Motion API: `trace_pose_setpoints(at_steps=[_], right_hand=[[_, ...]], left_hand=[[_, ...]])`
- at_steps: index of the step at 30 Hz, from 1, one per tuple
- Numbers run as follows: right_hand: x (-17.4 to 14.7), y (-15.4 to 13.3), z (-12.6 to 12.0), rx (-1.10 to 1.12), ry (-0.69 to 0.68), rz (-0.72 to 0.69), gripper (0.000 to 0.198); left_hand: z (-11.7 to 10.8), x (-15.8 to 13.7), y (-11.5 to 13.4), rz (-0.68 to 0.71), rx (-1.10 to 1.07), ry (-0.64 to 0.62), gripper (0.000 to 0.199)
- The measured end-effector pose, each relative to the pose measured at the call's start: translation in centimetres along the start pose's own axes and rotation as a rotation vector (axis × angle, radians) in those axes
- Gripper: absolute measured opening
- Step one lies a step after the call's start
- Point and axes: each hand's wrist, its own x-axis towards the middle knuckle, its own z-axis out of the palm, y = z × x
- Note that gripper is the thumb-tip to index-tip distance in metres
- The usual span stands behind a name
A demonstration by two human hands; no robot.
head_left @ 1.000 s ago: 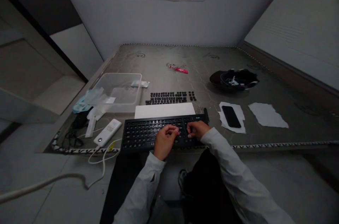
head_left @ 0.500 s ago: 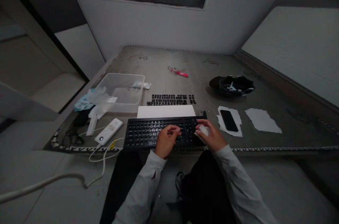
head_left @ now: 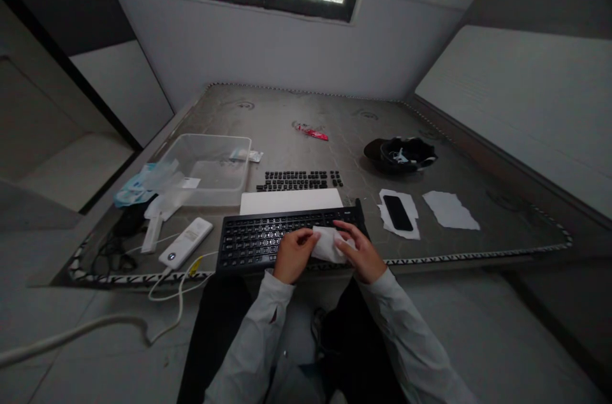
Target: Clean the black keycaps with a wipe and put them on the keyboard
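Observation:
A white tissue [head_left: 327, 245] is stretched between my two hands, over the right part of a black keyboard base [head_left: 253, 239] whose keycaps are off. My left hand [head_left: 293, 255] pinches the tissue's left edge between thumb and finger. On its other side, my right hand [head_left: 359, 252] grips the tissue with thumb and fingers. Just behind the keyboard base lies a blank white sheet [head_left: 291, 202]. Beyond that, rows of loose black keycaps [head_left: 296, 185] are laid out on the grey bed surface.
Left of the keyboard stand a clear plastic bin [head_left: 210, 200] and a white power bank [head_left: 186, 243] with cables. To the right are a phone [head_left: 397, 213] on torn paper, another paper piece [head_left: 451, 210] and a dark cap [head_left: 404, 155]. A red packet [head_left: 313, 132] lies farther back.
My right hand has brought the tissue left toward my left hand. The tissue, bunched in the right hand before, is now spread and held by both. The view has shifted slightly right.

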Motion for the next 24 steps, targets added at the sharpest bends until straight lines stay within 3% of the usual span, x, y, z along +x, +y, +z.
trace_pose_setpoints(at_steps=[8,13,17,20,24], right_hand=[[0.8,0.2,-1.2,-0.133,0.08,0.082,0.052],[1.9,0.7,-0.5,-0.12,-0.061,0.12,0.053],[2.8,0.9,-0.3,-0.146,-0.004,0.06,0.044],[4.3,0.7,-2.1,-0.223,0.081,0.002,0.045],[8.9,1.0,-7.5,-0.448,0.251,-0.073,0.038]], left_hand=[[-1.5,0.6,-0.5,-0.067,-0.1,0.297,0.023],[-2.1,0.7,-0.3,-0.185,-0.328,0.278,0.029],[-2.6,0.9,0.4,-0.178,-0.542,0.269,0.027],[-3.1,1.0,0.6,-0.184,-0.633,0.352,0.027],[-3.9,1.3,0.5,-0.247,-0.696,0.401,0.033]])
